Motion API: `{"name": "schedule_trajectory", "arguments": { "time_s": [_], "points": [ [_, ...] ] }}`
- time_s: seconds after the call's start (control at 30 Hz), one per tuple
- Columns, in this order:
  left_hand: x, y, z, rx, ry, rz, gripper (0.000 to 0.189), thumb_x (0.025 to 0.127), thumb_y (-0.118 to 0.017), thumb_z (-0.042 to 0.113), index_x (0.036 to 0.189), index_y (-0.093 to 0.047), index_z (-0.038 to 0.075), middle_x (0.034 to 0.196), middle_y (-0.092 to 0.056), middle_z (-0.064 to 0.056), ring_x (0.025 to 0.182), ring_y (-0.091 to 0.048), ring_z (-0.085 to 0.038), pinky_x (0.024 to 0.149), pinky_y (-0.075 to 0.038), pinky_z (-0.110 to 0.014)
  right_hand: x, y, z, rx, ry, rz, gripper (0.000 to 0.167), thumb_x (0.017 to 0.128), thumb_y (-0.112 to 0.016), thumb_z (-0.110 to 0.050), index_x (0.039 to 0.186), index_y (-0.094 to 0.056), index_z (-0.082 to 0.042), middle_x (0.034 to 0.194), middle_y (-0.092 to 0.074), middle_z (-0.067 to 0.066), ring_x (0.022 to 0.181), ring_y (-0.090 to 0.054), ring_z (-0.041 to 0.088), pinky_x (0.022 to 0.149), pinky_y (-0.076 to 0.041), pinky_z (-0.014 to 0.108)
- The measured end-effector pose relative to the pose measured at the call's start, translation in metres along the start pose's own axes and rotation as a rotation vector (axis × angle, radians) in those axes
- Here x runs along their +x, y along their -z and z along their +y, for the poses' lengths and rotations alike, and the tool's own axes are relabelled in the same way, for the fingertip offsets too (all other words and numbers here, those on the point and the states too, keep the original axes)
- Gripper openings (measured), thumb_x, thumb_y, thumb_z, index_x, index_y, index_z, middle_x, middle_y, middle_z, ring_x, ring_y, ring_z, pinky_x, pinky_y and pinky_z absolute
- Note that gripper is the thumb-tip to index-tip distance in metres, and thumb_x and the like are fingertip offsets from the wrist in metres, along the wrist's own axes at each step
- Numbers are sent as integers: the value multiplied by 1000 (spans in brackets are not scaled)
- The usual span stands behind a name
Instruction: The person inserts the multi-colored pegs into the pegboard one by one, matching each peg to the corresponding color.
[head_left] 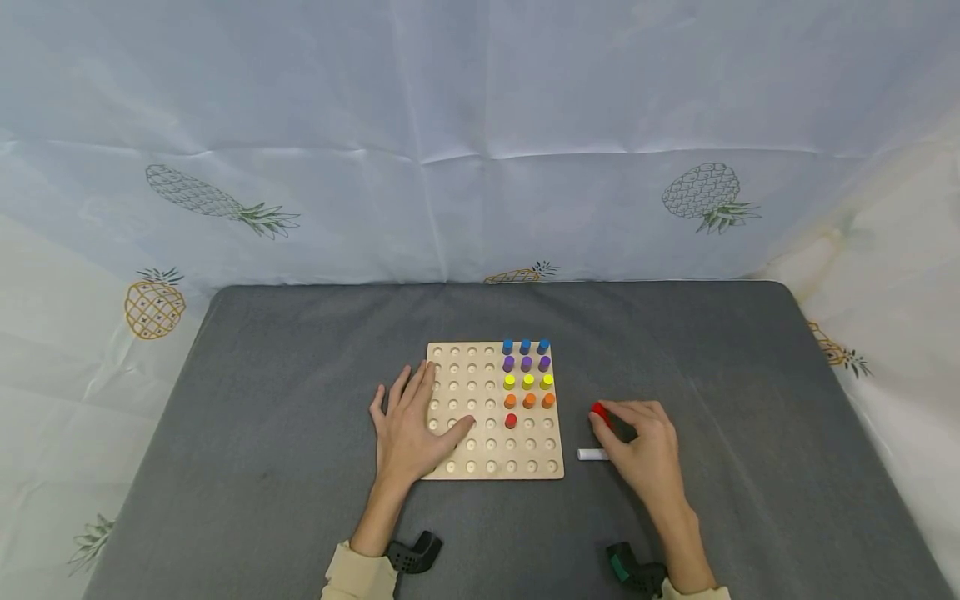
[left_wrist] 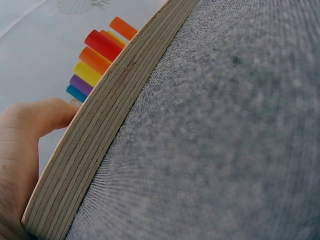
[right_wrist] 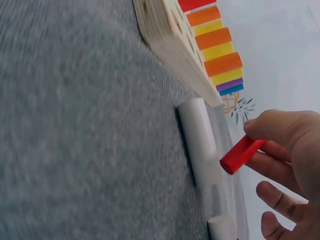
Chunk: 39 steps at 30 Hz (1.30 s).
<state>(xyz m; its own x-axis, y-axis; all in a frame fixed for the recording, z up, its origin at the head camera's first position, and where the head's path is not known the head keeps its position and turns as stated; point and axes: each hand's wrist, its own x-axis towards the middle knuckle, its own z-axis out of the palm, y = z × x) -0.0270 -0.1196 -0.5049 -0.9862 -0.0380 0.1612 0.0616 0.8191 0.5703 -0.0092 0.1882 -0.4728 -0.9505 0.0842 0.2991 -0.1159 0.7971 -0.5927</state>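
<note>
A wooden pegboard (head_left: 480,454) lies flat, rows of round holes across it. Standing in its right-hand columns are three pegs each of blue (head_left: 525,347), purple (head_left: 527,364), yellow (head_left: 528,382) and orange (head_left: 529,401). One red peg (head_left: 511,422) stands in the row nearer the person. My left hand (head_left: 408,433) rests spread over the board's left edge, thumb reaching onto its top. To the right of the board, my right hand (head_left: 641,442) pinches a second red peg (right_wrist: 242,154) between thumb and fingers, tilted and above the tabletop.
Beneath the right hand a white peg (head_left: 592,454) lies on the grey cloth-covered table (head_left: 285,400). Another white piece (right_wrist: 221,227) shows at the bottom of the right wrist view. A pineapple-print curtain (head_left: 450,208) hangs behind the table.
</note>
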Motion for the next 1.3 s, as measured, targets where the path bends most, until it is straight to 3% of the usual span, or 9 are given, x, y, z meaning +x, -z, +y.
{"name": "schedule_trajectory", "arguments": {
  "time_s": [0.13,0.3,0.4,0.63,0.93,1.3],
  "points": [
    [0,0,0,1,4,-3,102,74,-73,63,157,-43,13,161,-46,-9,153,-34,-35,122,-10,-67,1,-2,-4,49,-12,32,21,77,-88,-9,95,-82,-2,86,-79,11,86,-64,23,73,-50,39],
    [0,0,0,5,5,-4,101,74,-72,64,157,-43,13,161,-46,-8,153,-34,-34,122,-10,-66,0,-4,-9,101,9,69,21,74,-90,-8,93,-83,-3,82,-78,10,85,-64,21,74,-45,20],
    [0,0,0,5,4,-3,101,74,-72,64,157,-43,13,161,-46,-8,153,-34,-35,121,-10,-66,0,-5,-11,123,7,75,22,73,-91,-8,93,-83,-4,82,-78,10,85,-63,20,74,-43,16],
    [-1,0,0,1,2,-2,101,74,-72,64,157,-43,13,161,-46,-8,153,-34,-35,121,-10,-66,-1,-8,-17,155,-14,55,23,72,-91,-7,94,-83,-3,82,-79,11,86,-61,19,74,-43,17],
    [0,-1,-1,-2,2,0,101,74,-73,64,157,-43,14,161,-46,-8,153,-34,-35,121,-9,-67,-2,-13,-24,192,25,63,24,70,-91,-3,93,-83,-2,82,-79,11,85,-61,17,76,-47,19],
    [0,-1,-2,8,-4,5,101,74,-73,64,157,-43,14,161,-47,-9,153,-35,-35,121,-10,-67,-2,-17,-35,215,3,17,26,70,-92,-5,94,-84,-4,78,-76,9,84,-58,15,72,-50,28]
  ]
}}
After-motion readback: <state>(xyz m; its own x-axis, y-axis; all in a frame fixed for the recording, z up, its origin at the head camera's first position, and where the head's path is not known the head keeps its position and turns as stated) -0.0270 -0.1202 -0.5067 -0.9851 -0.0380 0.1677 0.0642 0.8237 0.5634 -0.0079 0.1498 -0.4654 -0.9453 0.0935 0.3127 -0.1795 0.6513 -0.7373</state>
